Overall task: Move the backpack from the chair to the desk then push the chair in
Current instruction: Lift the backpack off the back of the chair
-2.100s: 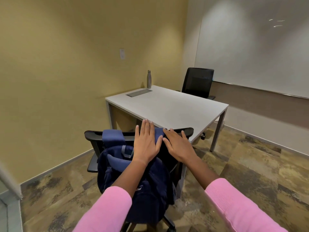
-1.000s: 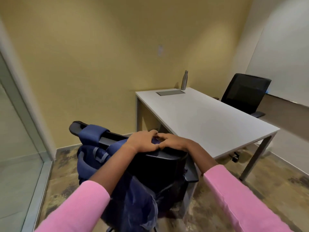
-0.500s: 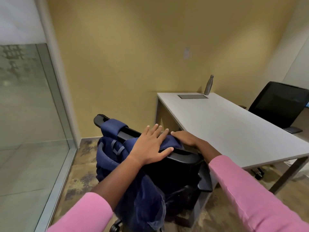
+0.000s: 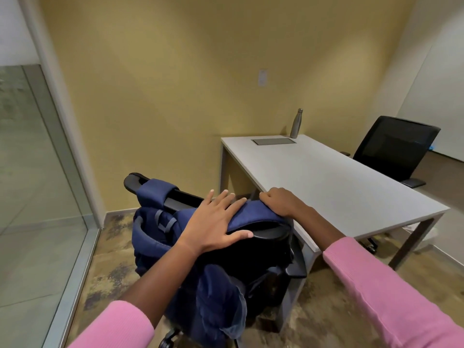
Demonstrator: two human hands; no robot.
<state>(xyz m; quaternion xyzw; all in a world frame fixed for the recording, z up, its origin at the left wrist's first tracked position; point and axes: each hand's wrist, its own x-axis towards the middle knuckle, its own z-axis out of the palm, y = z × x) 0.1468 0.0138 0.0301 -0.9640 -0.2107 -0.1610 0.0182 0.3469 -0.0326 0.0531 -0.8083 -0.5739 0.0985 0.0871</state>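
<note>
A navy backpack (image 4: 155, 237) hangs on the back of a black office chair (image 4: 180, 197), with its two shoulder straps looped over the top of the backrest. The chair stands at the near left corner of the white desk (image 4: 326, 184). My left hand (image 4: 213, 222) lies flat on the right-hand strap, fingers spread and thumb on the backrest below it. My right hand (image 4: 281, 200) curls over the same strap's far end, fingers bent around it. The chair's seat and the bag's lower part are partly hidden by my arms.
A steel bottle (image 4: 296, 123) and a grey cable hatch (image 4: 273, 141) sit at the desk's far end by the yellow wall. A second black chair (image 4: 394, 146) stands on the desk's far right side. A glass partition (image 4: 30, 197) runs along the left.
My view has swung left and nearer the chair. My hands went from clasped on the backrest top to apart: the left lies flat, the right curls on the strap's right end.
</note>
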